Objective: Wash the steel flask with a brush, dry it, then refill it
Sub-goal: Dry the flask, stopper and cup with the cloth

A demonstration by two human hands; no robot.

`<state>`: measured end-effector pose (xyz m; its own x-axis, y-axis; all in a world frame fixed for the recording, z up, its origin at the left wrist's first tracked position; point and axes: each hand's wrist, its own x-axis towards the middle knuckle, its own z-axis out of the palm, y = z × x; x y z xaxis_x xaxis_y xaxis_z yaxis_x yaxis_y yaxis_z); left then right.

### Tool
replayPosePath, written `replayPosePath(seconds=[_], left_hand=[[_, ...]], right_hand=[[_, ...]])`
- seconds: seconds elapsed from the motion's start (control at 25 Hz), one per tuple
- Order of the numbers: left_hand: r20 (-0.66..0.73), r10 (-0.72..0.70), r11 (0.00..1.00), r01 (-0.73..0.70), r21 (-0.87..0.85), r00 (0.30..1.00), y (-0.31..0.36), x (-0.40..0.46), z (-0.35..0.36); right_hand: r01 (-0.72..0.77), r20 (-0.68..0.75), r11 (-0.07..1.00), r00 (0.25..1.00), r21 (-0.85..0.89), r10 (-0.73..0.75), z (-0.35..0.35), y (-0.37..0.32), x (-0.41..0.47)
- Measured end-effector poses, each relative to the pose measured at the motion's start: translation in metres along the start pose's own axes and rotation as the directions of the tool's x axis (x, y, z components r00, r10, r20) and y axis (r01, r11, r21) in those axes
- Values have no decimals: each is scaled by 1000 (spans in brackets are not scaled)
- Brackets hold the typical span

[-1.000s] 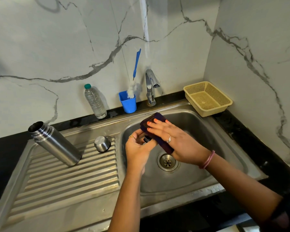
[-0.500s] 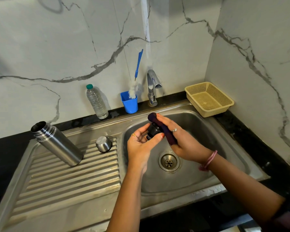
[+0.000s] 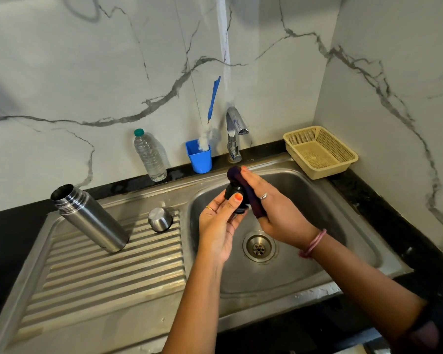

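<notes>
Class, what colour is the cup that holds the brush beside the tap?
Blue; the cup shows clearly in the head view.

A steel sink unit with a ribbed draining board on the left and a basin with a round drain on the right carries most things. On the draining board the open steel flask stands upright near the back left, and a small steel cap sits just right of it. On the black counter along the wall stand a clear water bottle, a blue cup holding a brush, the tap, and in the right corner a beige basket
</notes>
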<state>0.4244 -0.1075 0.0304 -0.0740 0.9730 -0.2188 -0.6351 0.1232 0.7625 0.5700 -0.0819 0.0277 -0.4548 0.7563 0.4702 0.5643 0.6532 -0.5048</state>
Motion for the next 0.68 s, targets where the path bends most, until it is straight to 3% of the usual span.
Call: replayPosePath(seconds=[0.16,0.24,0.4,0.48,0.56,0.68], left_hand=[[-15,-2,994,1,-106,1000,-1,-2,-3],[-11,-34,989,32,-147,999,-3,-5,1],[16,-81,992,82,-93,997,-6,-8,3],[-3,-79,996,79,-41,997,-5,-7,1],[-22,-80,995,78,-68,997,-5,-7,1],[-16,-110,976,105,-191,994,-9,-10,3]], right_hand=[[217,42,909,975,-357,-216,4,-4,-8],[191,10,931,980,-311,-197,7,-1,-12],[-50,17,998,999,-22,51,0,0,-1],[0,31,992,1000,-127,4,-1,-3,-1],[149,36,940,989,-308,-145,4,-5,-7],[168,-7,960,985,-226,-174,18,-5,-21]])
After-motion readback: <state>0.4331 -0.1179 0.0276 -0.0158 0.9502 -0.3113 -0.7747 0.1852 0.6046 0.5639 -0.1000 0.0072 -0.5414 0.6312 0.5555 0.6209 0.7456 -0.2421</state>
